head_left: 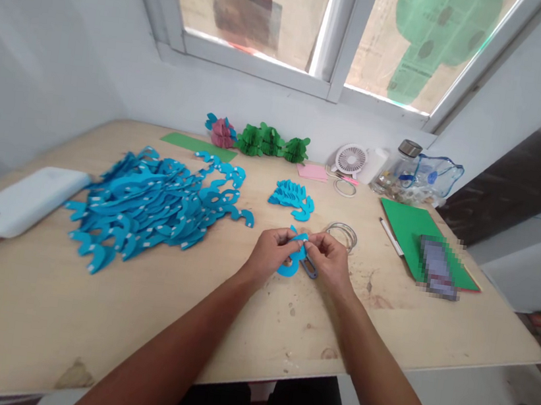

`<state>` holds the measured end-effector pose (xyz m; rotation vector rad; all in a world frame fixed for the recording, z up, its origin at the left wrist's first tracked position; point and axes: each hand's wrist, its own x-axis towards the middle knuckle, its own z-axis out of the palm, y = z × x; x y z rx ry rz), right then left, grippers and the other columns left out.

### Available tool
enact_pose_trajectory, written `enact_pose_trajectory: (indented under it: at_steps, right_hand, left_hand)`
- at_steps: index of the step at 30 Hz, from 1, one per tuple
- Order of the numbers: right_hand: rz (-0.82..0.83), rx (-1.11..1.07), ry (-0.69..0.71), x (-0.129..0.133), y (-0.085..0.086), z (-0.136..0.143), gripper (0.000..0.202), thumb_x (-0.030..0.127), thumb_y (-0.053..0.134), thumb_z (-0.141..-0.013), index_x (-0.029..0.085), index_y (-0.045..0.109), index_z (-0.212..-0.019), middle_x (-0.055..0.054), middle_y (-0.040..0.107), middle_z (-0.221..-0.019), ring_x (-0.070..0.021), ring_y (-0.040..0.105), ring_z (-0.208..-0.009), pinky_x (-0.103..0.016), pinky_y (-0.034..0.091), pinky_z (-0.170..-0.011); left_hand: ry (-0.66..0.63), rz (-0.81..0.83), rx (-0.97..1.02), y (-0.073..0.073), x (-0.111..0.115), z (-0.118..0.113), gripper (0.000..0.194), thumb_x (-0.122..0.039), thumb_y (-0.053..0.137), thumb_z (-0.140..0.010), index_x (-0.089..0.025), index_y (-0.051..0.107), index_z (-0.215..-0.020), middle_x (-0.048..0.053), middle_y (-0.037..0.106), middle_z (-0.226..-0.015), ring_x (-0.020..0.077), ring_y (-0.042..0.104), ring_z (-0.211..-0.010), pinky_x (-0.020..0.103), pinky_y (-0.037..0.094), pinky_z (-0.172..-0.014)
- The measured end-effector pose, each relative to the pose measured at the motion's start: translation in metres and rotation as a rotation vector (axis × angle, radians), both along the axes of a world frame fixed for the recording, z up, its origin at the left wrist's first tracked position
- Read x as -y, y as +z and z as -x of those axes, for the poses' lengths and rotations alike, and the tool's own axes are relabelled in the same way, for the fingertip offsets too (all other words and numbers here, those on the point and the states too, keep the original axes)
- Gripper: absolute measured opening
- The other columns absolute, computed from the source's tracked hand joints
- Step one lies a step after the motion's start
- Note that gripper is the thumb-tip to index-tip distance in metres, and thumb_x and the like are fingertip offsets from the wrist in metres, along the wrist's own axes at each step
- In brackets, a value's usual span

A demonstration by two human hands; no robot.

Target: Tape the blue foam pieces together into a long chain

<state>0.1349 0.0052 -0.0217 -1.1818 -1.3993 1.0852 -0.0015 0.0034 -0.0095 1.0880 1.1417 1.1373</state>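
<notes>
Close together over the table, my left hand (270,250) and my right hand (331,258) both pinch a curved blue paper piece (287,269). The fingertips of both hands meet at its upper end, where a small white patch shows by the right fingers. A dark looped handle (309,269), perhaps of scissors, lies under the right hand, its other end hidden. Just beyond my hands sits a small stack of blue paper pieces (291,194). To the left is a large heap of similar blue paper pieces (151,197) with white square patches.
A white power bank (26,200) with a cable lies at the left. Metal rings (345,233) are right of centre. Green paper ornaments (271,143), a small fan (350,160) and a glass bottle (397,166) line the back. Green sheets (408,237) lie at the right.
</notes>
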Motion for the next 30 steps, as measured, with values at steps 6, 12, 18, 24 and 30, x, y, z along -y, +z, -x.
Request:
enact_pose_trajectory:
  at_steps: [6,12,18,24,30]
  right_hand:
    - [0.167,-0.174,0.032,0.001,0.004,0.004,0.024,0.040,0.063,-0.067,0.018,0.052,-0.072,0.008,0.044,-0.048,-0.0058,0.033,-0.035,-0.019,0.025,-0.033]
    - [0.138,-0.127,0.036,0.000,0.010,0.001,0.020,0.038,0.060,-0.067,0.018,0.058,-0.072,0.004,0.049,-0.052,-0.0088,0.042,-0.043,-0.020,0.031,-0.038]
    - [0.154,-0.179,0.013,-0.002,0.011,-0.001,0.020,0.036,0.061,-0.066,0.018,0.063,-0.075,0.002,0.054,-0.057,-0.0094,0.045,-0.050,-0.021,0.035,-0.045]
    - [0.213,-0.208,0.035,0.000,0.013,0.001,0.019,0.035,0.065,-0.065,0.017,0.063,-0.072,0.003,0.052,-0.054,-0.0080,0.041,-0.047,-0.020,0.032,-0.043]
    - [0.212,-0.228,0.033,0.001,0.014,0.000,0.020,0.036,0.067,-0.065,0.017,0.063,-0.071,0.004,0.052,-0.053,-0.0075,0.039,-0.046,-0.020,0.029,-0.042]
  left_hand:
    - [0.006,-0.095,-0.097,0.000,0.001,0.000,0.018,-0.032,0.062,-0.064,-0.015,0.058,-0.060,-0.004,0.050,-0.049,0.0070,0.044,-0.042,0.017,0.036,-0.038]
    - [0.025,-0.052,-0.065,0.000,0.001,0.000,0.019,-0.033,0.062,-0.063,-0.015,0.057,-0.058,-0.005,0.048,-0.047,0.0065,0.043,-0.040,0.018,0.037,-0.038]
    - [0.007,-0.009,0.021,-0.001,0.000,0.001,0.019,-0.033,0.065,-0.061,-0.015,0.059,-0.062,-0.004,0.052,-0.051,0.0066,0.045,-0.042,0.018,0.039,-0.041]
    - [-0.009,0.014,0.038,-0.001,0.000,0.002,0.020,-0.033,0.067,-0.060,-0.014,0.059,-0.061,-0.003,0.053,-0.052,0.0069,0.046,-0.043,0.018,0.039,-0.041]
    - [0.000,-0.006,0.021,-0.001,-0.001,0.002,0.020,-0.033,0.066,-0.060,-0.014,0.058,-0.060,-0.004,0.051,-0.048,0.0068,0.044,-0.040,0.019,0.036,-0.039]
